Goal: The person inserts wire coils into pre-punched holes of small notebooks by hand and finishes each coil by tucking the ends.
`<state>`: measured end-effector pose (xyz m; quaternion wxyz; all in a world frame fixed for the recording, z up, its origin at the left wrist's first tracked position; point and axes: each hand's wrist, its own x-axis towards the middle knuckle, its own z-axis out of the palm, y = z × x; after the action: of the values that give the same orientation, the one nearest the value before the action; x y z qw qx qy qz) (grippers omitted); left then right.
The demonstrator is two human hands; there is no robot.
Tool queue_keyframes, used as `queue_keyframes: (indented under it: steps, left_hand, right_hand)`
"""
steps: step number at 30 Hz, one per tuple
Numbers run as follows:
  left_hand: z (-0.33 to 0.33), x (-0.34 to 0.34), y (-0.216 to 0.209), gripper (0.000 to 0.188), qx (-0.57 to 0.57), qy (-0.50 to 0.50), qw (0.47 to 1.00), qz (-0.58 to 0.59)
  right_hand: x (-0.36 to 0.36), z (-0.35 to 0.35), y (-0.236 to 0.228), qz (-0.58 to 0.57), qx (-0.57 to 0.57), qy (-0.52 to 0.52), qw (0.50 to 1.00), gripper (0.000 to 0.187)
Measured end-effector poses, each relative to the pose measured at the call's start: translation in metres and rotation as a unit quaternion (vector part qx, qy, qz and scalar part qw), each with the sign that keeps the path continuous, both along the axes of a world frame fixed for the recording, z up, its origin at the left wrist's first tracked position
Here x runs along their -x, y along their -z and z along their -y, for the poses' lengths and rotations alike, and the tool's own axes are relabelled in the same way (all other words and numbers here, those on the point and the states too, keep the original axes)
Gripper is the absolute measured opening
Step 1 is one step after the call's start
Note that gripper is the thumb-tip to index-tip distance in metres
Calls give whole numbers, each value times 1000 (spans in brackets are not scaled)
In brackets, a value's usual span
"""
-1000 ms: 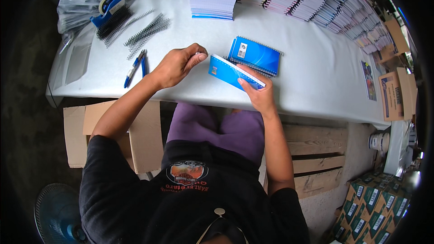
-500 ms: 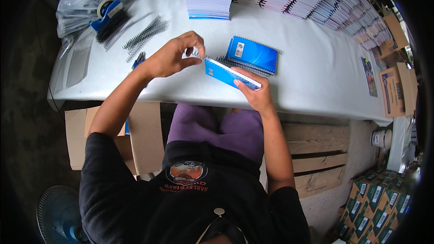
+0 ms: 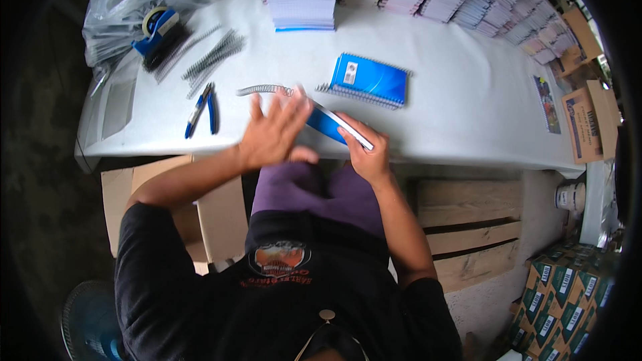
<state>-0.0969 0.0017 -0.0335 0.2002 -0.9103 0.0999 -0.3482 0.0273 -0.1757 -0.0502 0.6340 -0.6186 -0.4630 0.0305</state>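
The wire coil (image 3: 261, 88) juts leftward over the table (image 3: 455, 117), its right end hidden behind the left hand (image 3: 275, 127). That hand is blurred, its fingers spread wide; I cannot tell whether they touch the coil. Turning the coil lightly, in line with a squarely held notebook (image 3: 326, 126), would probably keep it from snagging. The notebook slants down to the right between the hands, blue-covered, with a white edge; the right hand (image 3: 369, 151) grips its lower end.
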Motion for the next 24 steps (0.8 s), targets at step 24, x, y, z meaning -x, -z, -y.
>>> queue_keyframes:
  steps: [24]
  left_hand:
    - [11,-21,8,115,216,106,970,13]
  right_hand:
    - [16,-7,-1,53,-8,-9,998,50]
